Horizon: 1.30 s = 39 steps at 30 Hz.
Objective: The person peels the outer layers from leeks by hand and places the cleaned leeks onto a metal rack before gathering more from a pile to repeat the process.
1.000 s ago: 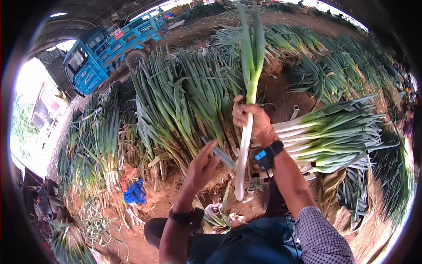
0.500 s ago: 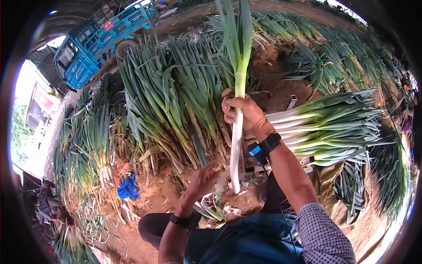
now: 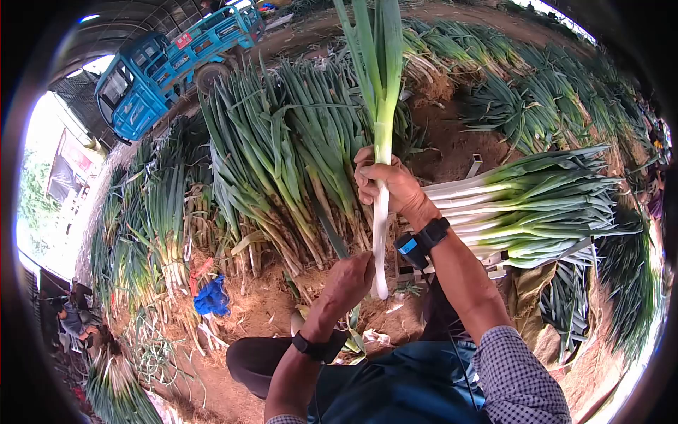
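A single leek hangs upright, green leaves up and white root end down. My right hand is closed around its pale stem. Lower down, my left hand has its fingers bent together beside the white end; whether they pinch the stem or a bit of skin is hidden. Right of my right hand, a pile of cleaned leeks lies on a metal rack, white ends toward me. Behind my left hand, uncleaned leeks with brown outer leaves lean in a thick row.
A blue three-wheeled truck is parked at the back left. A blue cloth lies on the soil at the left. More leeks lie at the back right. Another person is at the far left edge. Leaf scraps lie before my knees.
My left hand has moved up and right to the leek's lower stem, and its fingers have closed. The leek has risen slightly in my right hand.
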Motion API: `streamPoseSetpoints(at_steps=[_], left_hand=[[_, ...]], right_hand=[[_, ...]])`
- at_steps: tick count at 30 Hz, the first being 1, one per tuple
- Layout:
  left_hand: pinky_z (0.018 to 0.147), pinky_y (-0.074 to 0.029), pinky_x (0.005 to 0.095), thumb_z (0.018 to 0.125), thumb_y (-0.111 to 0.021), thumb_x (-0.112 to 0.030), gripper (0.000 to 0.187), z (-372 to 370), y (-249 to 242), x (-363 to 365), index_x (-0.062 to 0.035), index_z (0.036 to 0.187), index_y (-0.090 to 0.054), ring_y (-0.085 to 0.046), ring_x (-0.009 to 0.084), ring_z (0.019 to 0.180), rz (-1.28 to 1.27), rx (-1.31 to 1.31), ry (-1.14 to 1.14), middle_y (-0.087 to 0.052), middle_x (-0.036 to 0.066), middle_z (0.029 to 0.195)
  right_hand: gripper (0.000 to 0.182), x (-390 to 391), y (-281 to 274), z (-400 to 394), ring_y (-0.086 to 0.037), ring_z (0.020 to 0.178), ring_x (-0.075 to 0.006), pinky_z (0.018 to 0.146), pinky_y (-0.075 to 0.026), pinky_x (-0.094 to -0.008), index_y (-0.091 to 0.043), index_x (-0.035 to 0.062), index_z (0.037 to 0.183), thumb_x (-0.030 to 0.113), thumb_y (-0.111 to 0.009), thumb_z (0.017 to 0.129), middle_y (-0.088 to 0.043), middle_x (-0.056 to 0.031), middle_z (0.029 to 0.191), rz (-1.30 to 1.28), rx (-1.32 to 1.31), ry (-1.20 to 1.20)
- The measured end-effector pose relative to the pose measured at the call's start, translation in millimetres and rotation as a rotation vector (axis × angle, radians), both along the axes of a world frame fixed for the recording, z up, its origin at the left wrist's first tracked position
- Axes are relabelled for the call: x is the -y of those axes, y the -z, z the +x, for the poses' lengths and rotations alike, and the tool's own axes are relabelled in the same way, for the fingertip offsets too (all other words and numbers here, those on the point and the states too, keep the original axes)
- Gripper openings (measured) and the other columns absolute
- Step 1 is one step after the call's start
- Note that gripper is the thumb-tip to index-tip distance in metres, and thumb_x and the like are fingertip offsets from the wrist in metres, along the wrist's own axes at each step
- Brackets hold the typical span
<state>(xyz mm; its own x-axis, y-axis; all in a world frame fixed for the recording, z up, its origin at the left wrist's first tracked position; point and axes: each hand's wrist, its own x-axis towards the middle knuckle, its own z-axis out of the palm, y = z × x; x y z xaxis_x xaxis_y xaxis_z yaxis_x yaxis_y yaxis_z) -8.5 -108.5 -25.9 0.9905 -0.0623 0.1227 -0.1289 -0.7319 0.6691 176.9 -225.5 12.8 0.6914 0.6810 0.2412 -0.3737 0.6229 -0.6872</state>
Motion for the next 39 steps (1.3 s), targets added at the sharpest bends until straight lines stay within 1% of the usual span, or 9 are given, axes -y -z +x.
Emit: streamPoseSetpoints(at_steps=[7, 10, 14, 18, 24, 28, 34, 37, 39], left_hand=[[0.059, -0.048, 0.0488, 0.091, -0.058, -0.013, 0.017, 3.3, 25.4, -1.3, 0.0021, 0.084, -0.060, -0.062, 0.0446, 0.069, -0.112, -0.030, -0.161, -0.060, 0.026, 0.075], [0.055, -0.049, 0.0429, 0.093, -0.056, -0.014, 0.019, 3.7, 57.6, -7.8, 0.0023, 0.083, -0.061, -0.064, 0.0361, 0.061, -0.193, 0.094, -0.249, -0.062, 0.021, 0.069], [0.046, -0.046, 0.0290, 0.097, -0.049, -0.017, 0.029, -0.9, 91.4, -16.7, 0.0010, 0.079, -0.063, -0.060, 0.0129, 0.056, -0.811, -0.266, -0.423, -0.061, 0.007, 0.064], [0.042, -0.041, 0.0307, 0.095, -0.050, -0.017, 0.034, -27.6, 107.4, -37.2, 0.0022, 0.070, -0.062, -0.056, 0.0147, 0.047, -0.854, -0.402, -0.422, -0.057, 0.007, 0.057], [0.057, -0.050, 0.0362, 0.089, -0.058, -0.023, 0.031, -70.5, 133.6, -81.7, 0.0044, 0.084, -0.070, -0.066, 0.0242, 0.061, -0.265, -0.562, -0.503, -0.068, 0.013, 0.069], [0.072, -0.054, 0.0405, 0.090, -0.066, -0.029, 0.030, -69.4, 114.7, -84.2, -0.0010, 0.097, -0.072, -0.069, 0.0390, 0.085, 0.199, -0.304, -0.663, -0.072, 0.021, 0.089], [0.078, -0.053, 0.0450, 0.095, -0.063, -0.026, 0.031, -31.4, 29.9, -36.6, -0.0051, 0.118, -0.065, -0.070, 0.0376, 0.090, -0.171, 0.083, -0.306, -0.071, 0.019, 0.098], [0.083, -0.053, 0.0368, 0.095, -0.068, -0.018, 0.041, -18.0, 46.1, -34.2, -0.0022, 0.131, -0.059, -0.067, 0.0210, 0.095, -0.217, 0.148, -0.105, -0.073, 0.010, 0.107], [0.081, -0.051, 0.0303, 0.102, -0.056, -0.042, 0.053, -20.4, 51.0, -36.9, 0.0006, 0.134, -0.057, -0.062, 0.0128, 0.096, -0.403, -0.132, 0.009, -0.071, 0.006, 0.109]], right_hand=[[0.026, -3.0, -7.3, -4.6, -0.050, 0.054, -0.0135, 0.052, -0.048, -0.0335, -0.062, 0.0057, 0.113, 0.004, -0.063, 0.087, -0.059, -0.0078, 0.076, -0.022, 0.049, -0.020], [0.027, -2.4, -9.7, -4.2, -0.053, 0.056, -0.0131, 0.051, -0.048, -0.0329, -0.062, 0.0067, 0.117, 0.006, -0.066, 0.090, -0.060, -0.0072, 0.076, -0.118, 0.051, 0.173], [0.024, 1.4, 2.0, 9.3, -0.052, 0.052, -0.0124, 0.048, -0.047, -0.0326, -0.064, 0.0086, 0.112, 0.011, -0.073, 0.090, -0.058, -0.0042, 0.072, -0.136, -0.052, 0.247], [0.019, 10.6, 5.9, 18.1, -0.049, 0.048, -0.0126, 0.046, -0.044, -0.0314, -0.066, 0.0111, 0.108, 0.014, -0.073, 0.091, -0.056, -0.0022, 0.069, -0.023, -0.151, 0.173], [0.017, 20.5, 10.5, 33.9, -0.047, 0.048, -0.0132, 0.047, -0.041, -0.0324, -0.065, 0.0100, 0.110, 0.013, -0.069, 0.094, -0.055, -0.0024, 0.070, 0.043, -0.159, 0.201], [0.018, 19.0, 3.8, 30.8, -0.045, 0.048, -0.0122, 0.047, -0.040, -0.0316, -0.064, 0.0094, 0.111, 0.012, -0.068, 0.093, -0.053, -0.0018, 0.068, 0.069, -0.123, 0.235], [0.025, 17.5, -2.7, 22.8, -0.042, 0.048, -0.0099, 0.046, -0.038, -0.0290, -0.058, 0.0076, 0.120, 0.014, -0.062, 0.096, -0.049, -0.0002, 0.068, 0.043, -0.109, 0.240], [0.026, 20.4, -6.9, 23.3, -0.041, 0.048, -0.0097, 0.046, -0.038, -0.0286, -0.057, 0.0071, 0.121, 0.014, -0.061, 0.096, -0.049, -0.0002, 0.069, 0.079, -0.113, 0.187], [0.027, 24.5, -5.6, 21.8, -0.041, 0.048, -0.0097, 0.047, -0.038, -0.0283, -0.057, 0.0063, 0.121, 0.014, -0.061, 0.096, -0.049, -0.0002, 0.069, 0.097, -0.118, 0.173]])
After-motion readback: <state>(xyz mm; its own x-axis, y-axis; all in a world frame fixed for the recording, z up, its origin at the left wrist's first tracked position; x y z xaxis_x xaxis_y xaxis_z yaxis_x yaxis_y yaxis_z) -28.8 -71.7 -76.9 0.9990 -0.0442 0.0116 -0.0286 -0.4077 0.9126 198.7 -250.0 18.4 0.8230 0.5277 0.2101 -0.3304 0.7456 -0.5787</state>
